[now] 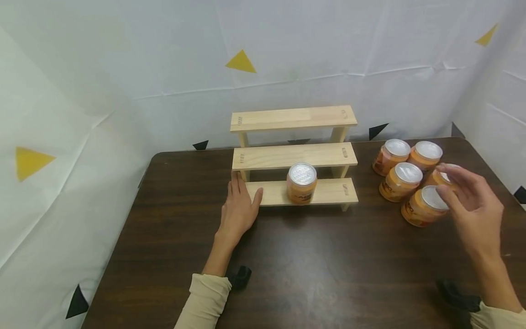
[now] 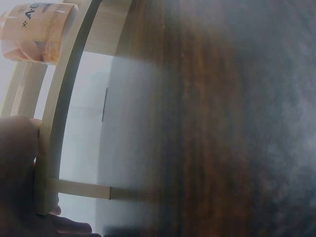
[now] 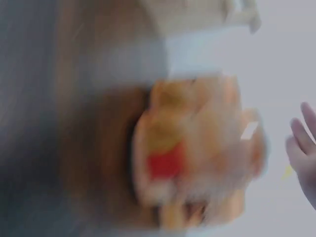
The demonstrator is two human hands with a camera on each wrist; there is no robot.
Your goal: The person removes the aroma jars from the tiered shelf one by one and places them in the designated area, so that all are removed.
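A three-step wooden shelf [image 1: 295, 156] stands at the back of the table. My left hand [image 1: 238, 208] grips the left end of its lowest step, thumb over the board and fingers past its end; the left wrist view shows the thumb [image 2: 19, 140] on top. One orange jar [image 1: 302, 185] with a silver lid stands upright on that step, right of this hand. My right hand [image 1: 476, 208] hovers over a cluster of similar jars [image 1: 423, 208] at the right, fingers spread and slightly bent, holding nothing. In the right wrist view the jars [image 3: 192, 153] are blurred, with the hand apart from them.
The dark wooden table [image 1: 312, 274] ends at a white cloth backdrop [image 1: 172, 59] with yellow and black triangles. The jar cluster stands near the table's back right corner, a short way right of the shelf.
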